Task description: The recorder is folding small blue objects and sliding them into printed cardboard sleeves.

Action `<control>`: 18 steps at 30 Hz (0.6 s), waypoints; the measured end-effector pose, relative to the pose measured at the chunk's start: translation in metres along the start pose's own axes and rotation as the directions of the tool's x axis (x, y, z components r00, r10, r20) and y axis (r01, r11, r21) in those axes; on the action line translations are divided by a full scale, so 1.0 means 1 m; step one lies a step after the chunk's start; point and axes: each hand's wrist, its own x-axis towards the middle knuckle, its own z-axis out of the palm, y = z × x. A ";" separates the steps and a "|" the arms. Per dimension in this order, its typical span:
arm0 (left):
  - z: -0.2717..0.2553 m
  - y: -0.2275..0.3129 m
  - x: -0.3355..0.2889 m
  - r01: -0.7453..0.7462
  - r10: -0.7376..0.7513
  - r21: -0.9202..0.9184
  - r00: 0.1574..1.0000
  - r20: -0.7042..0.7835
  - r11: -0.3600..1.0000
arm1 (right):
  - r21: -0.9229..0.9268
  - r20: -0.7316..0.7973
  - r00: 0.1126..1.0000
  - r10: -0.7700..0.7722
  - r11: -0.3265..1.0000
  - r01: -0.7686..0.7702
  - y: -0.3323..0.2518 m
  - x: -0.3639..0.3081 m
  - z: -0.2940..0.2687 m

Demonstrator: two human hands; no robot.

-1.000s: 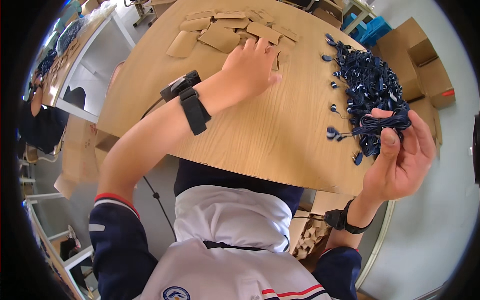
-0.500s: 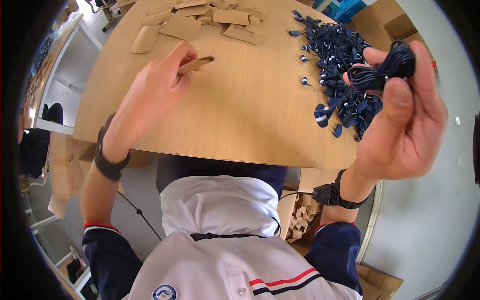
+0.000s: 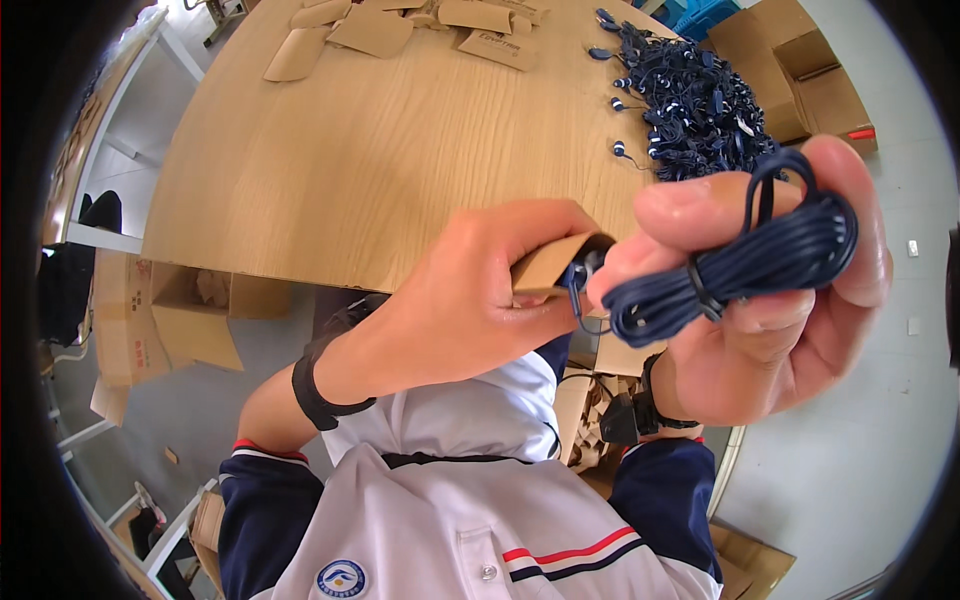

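A small brown cardboard sleeve (image 3: 547,266) is gripped in my left hand (image 3: 470,275), its mouth spread and facing right. Fingers of my right hand (image 3: 775,365) are closed around a coiled dark-blue earphone cable (image 3: 735,272), bound at its middle by a black tie. From that bundle a thin lead runs to the sleeve, where a dark-blue end piece (image 3: 577,278) sits at the mouth, partly inside. My right fingertips touch or nearly touch that end; how deep it goes is hidden.
A heap of dark-blue earphones (image 3: 700,100) lies on the table's (image 3: 400,150) far right. Several flat cardboard sleeves (image 3: 375,32) lie at the far left. An open carton (image 3: 830,85) stands beyond the heap. Below the table's edge are a carton of cardboard pieces (image 3: 597,420) and another open carton (image 3: 190,310).
My left hand has brought the sleeve right and nearer, meeting my right hand. The sleeve's mouth is now spread, with an earphone end in it. My right hand has come slightly lower with the bundle.
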 end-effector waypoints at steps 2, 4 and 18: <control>-0.004 0.001 -0.003 0.009 -0.011 0.030 0.996 0.084 0.999 | 0.085 -0.013 0.991 0.135 0.987 -0.134 -0.007 0.000 0.001; 0.000 -0.004 -0.006 0.024 -0.017 -0.089 0.997 0.072 0.996 | 0.094 0.064 0.986 0.151 0.983 -0.157 0.001 0.003 -0.001; -0.009 0.004 -0.012 0.389 -0.289 -0.451 0.917 0.275 0.804 | -0.067 0.255 0.963 0.081 0.996 -0.066 -0.001 -0.015 -0.014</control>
